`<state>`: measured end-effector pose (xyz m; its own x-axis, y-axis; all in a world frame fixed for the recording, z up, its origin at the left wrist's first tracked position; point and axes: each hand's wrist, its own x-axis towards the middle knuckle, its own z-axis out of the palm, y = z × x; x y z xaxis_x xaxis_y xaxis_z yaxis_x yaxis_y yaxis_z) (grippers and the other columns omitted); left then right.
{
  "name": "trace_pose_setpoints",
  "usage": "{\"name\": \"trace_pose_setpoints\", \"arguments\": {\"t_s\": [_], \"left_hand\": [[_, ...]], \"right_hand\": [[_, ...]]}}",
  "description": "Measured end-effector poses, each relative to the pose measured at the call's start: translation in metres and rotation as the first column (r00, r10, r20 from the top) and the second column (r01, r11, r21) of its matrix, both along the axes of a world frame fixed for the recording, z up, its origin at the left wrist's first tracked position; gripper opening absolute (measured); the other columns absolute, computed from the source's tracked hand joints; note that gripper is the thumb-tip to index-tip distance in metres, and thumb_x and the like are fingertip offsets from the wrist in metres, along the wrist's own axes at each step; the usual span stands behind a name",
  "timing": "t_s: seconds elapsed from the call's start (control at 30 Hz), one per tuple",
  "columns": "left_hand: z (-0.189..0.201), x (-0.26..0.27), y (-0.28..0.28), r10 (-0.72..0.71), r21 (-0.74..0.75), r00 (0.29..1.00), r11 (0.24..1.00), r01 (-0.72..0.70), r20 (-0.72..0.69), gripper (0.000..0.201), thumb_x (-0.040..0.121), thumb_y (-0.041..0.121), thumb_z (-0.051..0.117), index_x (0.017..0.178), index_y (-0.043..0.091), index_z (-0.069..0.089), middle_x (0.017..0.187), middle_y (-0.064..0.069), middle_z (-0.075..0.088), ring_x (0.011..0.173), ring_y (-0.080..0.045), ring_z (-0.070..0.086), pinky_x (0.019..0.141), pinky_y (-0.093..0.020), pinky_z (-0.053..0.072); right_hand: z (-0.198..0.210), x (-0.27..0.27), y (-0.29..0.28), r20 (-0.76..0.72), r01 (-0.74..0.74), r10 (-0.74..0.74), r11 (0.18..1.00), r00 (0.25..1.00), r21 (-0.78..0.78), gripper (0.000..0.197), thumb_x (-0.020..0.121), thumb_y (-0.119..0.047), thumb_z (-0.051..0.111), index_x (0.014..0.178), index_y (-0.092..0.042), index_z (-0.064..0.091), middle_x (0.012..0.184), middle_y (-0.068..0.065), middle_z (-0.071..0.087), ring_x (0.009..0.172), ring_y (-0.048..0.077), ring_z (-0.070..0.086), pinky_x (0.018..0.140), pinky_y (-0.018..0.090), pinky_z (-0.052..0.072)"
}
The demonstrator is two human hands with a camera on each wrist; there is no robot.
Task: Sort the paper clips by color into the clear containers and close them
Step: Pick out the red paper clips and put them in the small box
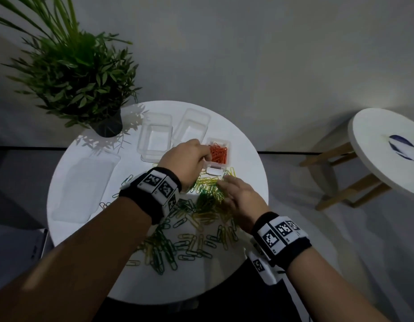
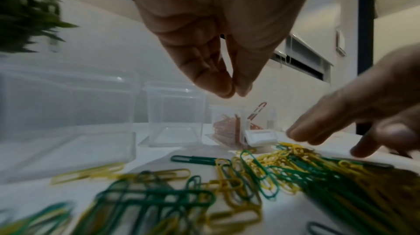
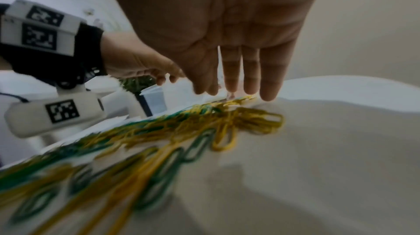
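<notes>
A small clear container [image 1: 218, 151] holds red paper clips [image 2: 227, 127]; its white latch flap [image 2: 261, 136] hangs open at the front. My left hand [image 1: 207, 156] hovers over this container with thumb and fingertips [image 2: 223, 89] drawn together and nothing visible between them. One red clip [image 2: 259, 111] stands up above the container just below those fingertips. My right hand [image 1: 224, 180] reaches with straight, spread fingers [image 3: 232, 84] to the far edge of the yellow and green clip pile [image 1: 201, 205], holding nothing.
Two larger empty clear containers [image 1: 156, 138] [image 1: 192, 126] stand behind the pile on the round white table [image 1: 248, 163]. A flat clear lid [image 1: 85, 184] lies at the left. A potted plant [image 1: 73, 73] crowds the back left corner. A white stool [image 1: 387, 149] stands to the right.
</notes>
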<state>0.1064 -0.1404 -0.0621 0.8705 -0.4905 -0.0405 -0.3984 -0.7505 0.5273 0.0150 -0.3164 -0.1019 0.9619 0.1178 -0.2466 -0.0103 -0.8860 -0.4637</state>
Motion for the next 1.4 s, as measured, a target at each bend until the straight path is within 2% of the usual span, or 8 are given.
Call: {"name": "trace_pose_setpoints", "arguments": {"t_s": [0.17,0.3,0.7,0.8,0.87,1.07,1.23,1.4], "left_hand": [[-0.003,-0.028,0.052,0.145,0.049,0.985,0.989,-0.141,-0.088,0.016,0.089,0.019,0.054,0.096,0.023,0.068,0.096,0.003,0.059,0.096,-0.02,0.056,0.081,-0.032,0.045],[-0.015,-0.064,0.096,0.225,0.067,0.974,0.972,-0.223,-0.02,0.017,0.089,0.014,0.057,0.095,0.019,0.072,0.102,-0.004,0.063,0.093,-0.027,0.06,0.077,-0.038,0.05],[-0.041,-0.118,0.114,0.145,0.268,0.98,0.958,-0.105,-0.133,0.036,0.097,0.028,0.043,0.131,0.028,0.053,0.146,0.002,0.039,0.129,-0.025,0.042,0.097,-0.039,0.045],[-0.042,-0.124,0.112,0.035,0.323,0.984,0.946,0.024,-0.177,0.056,0.091,0.04,0.02,0.144,0.033,0.036,0.159,0.0,0.019,0.141,-0.027,0.026,0.107,-0.04,0.037],[-0.045,-0.128,0.113,-0.014,0.322,0.991,0.945,0.057,-0.135,0.068,0.082,0.045,0.008,0.142,0.035,0.038,0.159,-0.001,0.021,0.141,-0.028,0.027,0.106,-0.042,0.038],[-0.042,-0.125,0.13,0.123,0.303,0.99,0.948,-0.098,-0.066,0.044,0.079,0.03,0.045,0.112,0.012,0.069,0.124,-0.022,0.062,0.109,-0.04,0.063,0.076,-0.05,0.057],[-0.047,-0.125,0.13,0.192,0.369,0.977,0.918,-0.146,-0.093,0.052,0.101,0.036,0.034,0.149,0.017,0.028,0.158,-0.015,0.017,0.145,-0.028,0.019,0.11,-0.038,0.03],[-0.049,-0.129,0.127,0.109,0.278,0.988,0.958,-0.075,-0.11,0.045,0.1,0.031,0.035,0.144,0.022,0.036,0.158,-0.009,0.021,0.145,-0.025,0.019,0.112,-0.037,0.03]], "right_hand": [[-0.003,-0.014,0.03,-0.227,-0.267,0.226,0.949,0.947,-0.168,0.064,0.096,-0.049,0.04,0.152,-0.033,0.012,0.161,0.001,-0.007,0.147,0.029,-0.005,0.118,0.05,0.011],[-0.006,-0.023,0.043,-0.247,-0.313,0.254,0.918,0.935,-0.245,0.061,0.095,-0.058,0.032,0.148,-0.049,0.002,0.159,0.0,-0.019,0.146,0.03,-0.015,0.116,0.054,0.001],[0.011,0.013,0.102,-0.223,-0.407,0.357,0.879,0.907,-0.247,0.07,0.099,-0.021,0.039,0.151,-0.037,-0.004,0.16,-0.004,-0.015,0.148,0.026,-0.008,0.117,0.051,0.005],[0.012,0.025,0.111,-0.328,-0.465,0.372,0.842,0.868,-0.274,0.094,0.085,-0.005,0.052,0.15,-0.043,-0.005,0.16,-0.004,-0.015,0.148,0.026,-0.008,0.118,0.053,0.005],[0.018,0.029,0.112,-0.363,-0.473,0.352,0.816,0.863,-0.333,0.1,0.083,-0.004,0.058,0.15,-0.041,-0.005,0.16,-0.004,-0.013,0.148,0.027,-0.006,0.118,0.055,0.006],[0.034,0.033,0.131,-0.298,-0.452,0.363,0.83,0.883,-0.328,0.09,0.085,0.001,0.052,0.153,-0.031,0.003,0.161,-0.005,-0.006,0.148,0.025,-0.001,0.119,0.051,0.006],[0.029,0.046,0.169,-0.339,-0.573,0.48,0.77,0.809,-0.28,0.093,0.085,-0.005,0.062,0.153,-0.027,0.003,0.161,-0.005,-0.005,0.148,0.025,0.004,0.118,0.048,0.019],[0.028,0.039,0.15,-0.348,-0.553,0.444,0.76,0.826,-0.342,0.077,0.092,-0.012,0.053,0.153,-0.024,0.008,0.161,-0.004,0.001,0.146,0.025,0.013,0.117,0.044,0.023]]}}
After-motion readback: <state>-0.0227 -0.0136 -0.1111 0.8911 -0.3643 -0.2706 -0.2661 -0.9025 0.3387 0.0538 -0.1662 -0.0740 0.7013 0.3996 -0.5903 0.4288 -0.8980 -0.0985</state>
